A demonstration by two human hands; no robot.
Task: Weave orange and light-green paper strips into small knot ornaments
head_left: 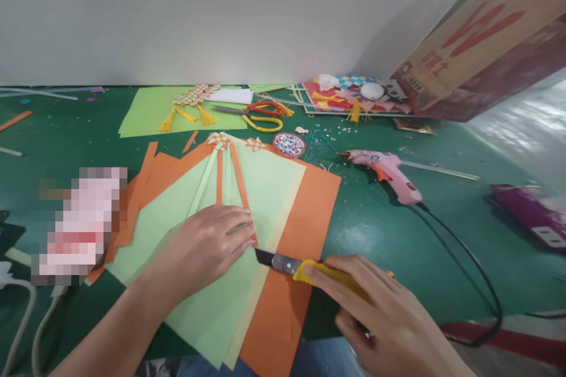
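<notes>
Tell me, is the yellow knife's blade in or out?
Out: the dark blade sticks out past the metal end of the yellow knife in the right hand.

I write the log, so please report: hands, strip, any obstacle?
Right hand grips yellow cutter. Left hand holds orange strip. Left fingertips close to blade.

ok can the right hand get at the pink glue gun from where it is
Probably yes: only green tabletop shows between the right hand and the pink glue gun, though that hand holds the yellow cutter, which might need setting down first.
</notes>
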